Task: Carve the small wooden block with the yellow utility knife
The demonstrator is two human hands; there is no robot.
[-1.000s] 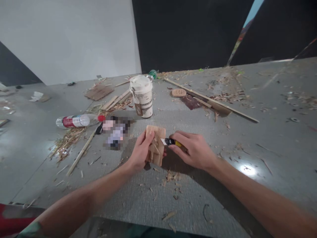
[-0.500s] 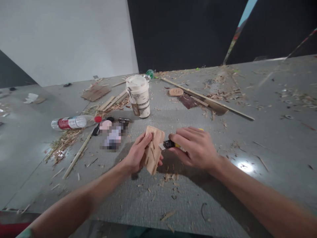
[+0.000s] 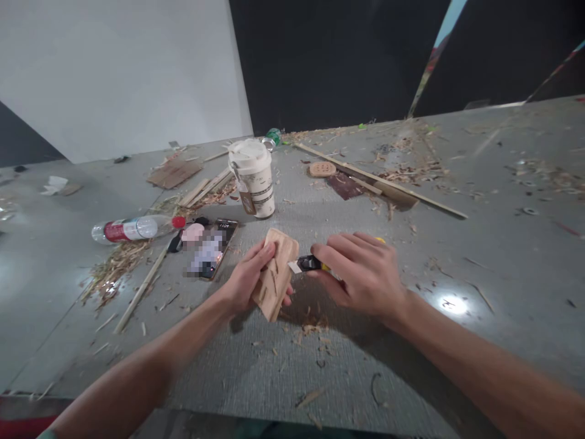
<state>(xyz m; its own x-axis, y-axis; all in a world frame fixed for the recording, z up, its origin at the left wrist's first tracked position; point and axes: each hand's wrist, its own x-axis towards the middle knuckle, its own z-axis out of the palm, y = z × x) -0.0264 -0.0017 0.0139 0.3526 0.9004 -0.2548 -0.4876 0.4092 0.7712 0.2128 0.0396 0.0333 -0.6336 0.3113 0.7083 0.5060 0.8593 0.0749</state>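
Wooden block (image 3: 275, 280) had swung aslant, lower end leftward, clasped in left hand (image 3: 247, 279); right hand (image 3: 363, 268) curled round knife (image 3: 309, 263), block apparently better angled toward blade (image 3: 295, 267).

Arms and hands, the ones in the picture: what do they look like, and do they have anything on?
The left hand and right hand are bare, with no gloves, rings or watch to be seen. The left forearm and right forearm look bare too. A bit of pale green, maybe a sleeve, peeks in at the bottom left.
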